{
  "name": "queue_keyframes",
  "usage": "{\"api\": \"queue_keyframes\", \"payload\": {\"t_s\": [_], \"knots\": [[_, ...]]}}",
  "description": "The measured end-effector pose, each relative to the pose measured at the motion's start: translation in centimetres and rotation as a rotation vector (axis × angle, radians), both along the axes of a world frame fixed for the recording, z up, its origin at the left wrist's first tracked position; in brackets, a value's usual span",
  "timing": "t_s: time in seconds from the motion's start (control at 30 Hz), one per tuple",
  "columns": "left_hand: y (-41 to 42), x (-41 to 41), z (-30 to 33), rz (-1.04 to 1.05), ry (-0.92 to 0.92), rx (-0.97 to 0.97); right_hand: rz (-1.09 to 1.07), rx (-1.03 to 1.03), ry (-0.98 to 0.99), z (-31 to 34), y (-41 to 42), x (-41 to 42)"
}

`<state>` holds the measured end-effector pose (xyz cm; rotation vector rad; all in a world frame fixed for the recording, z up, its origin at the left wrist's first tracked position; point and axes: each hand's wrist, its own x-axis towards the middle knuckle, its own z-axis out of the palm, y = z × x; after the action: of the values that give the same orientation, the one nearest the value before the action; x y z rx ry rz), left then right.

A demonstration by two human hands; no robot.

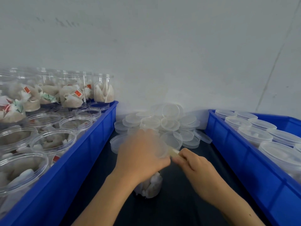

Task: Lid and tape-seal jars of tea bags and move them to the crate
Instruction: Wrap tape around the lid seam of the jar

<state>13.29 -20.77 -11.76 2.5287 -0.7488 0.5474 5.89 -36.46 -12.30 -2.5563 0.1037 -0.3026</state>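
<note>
We have the jar [149, 185] standing on the dark table [179, 201] between the two blue crates, close in front of us, so both hands can work on its top at once. Our left hand [141, 154] lies over the lid [160, 152], fingers curled down round its rim — a steadying hold, we judge, to keep lid and jar from turning while the seal goes on. The hand is blurred, so we cannot tell how hard it presses. Our right hand [192, 162] pinches a pale strip of tape [174, 151] between thumb and fingers, closed tight on it, with the strip's far end meeting the lid's edge. The loose lids [164, 123] are heaped just behind the jar, near enough to take without stretching. The left crate [91, 144] holds open jars of tea bags [71, 97] waiting their turn; the right crate [244, 154] holds lidded jars [254, 134], and we take it as the place this one goes once sealed.
</note>
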Motion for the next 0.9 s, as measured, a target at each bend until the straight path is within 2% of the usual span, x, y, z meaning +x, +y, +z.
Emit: {"api": "queue_keyframes", "payload": {"t_s": [0.1, 0.23, 0.3, 0.33, 0.43, 0.5, 0.7, 0.8, 0.9], "knots": [[-0.1, 0.0, 0.1, -0.005, 0.000, 0.033, 0.054, 0.121, 0.057, 0.0, -0.3, 0.1], [0.0, 0.0, 0.1, -0.025, 0.004, 0.022, 0.141, 0.449, 0.209, -0.2, -0.1, 0.2], [0.0, 0.1, 0.0, -0.029, 0.003, 0.018, 0.114, 0.522, 0.174, -0.4, 0.0, 0.3], [-0.1, 0.1, 0.0, -0.029, 0.000, 0.020, 0.073, 0.485, 0.122, -0.5, 0.0, 0.3], [0.0, 0.1, 0.0, -0.033, -0.001, 0.019, -0.012, 0.171, -0.023, -0.8, -0.1, 0.2], [0.1, 0.2, 0.0, -0.039, 0.000, 0.013, -0.034, 0.041, -0.100, -0.8, 0.2, 0.0], [0.0, 0.2, -0.1, -0.042, 0.001, 0.015, -0.079, -0.415, -0.209, -0.8, 1.0, 0.0], [0.1, 0.3, -0.1, -0.036, 0.000, 0.008, -0.084, -0.561, -0.198, -0.8, 0.7, 0.0], [0.1, 0.3, -0.1, -0.035, -0.003, 0.009, -0.031, -0.567, -0.139, -0.6, 0.3, 0.0]]}}
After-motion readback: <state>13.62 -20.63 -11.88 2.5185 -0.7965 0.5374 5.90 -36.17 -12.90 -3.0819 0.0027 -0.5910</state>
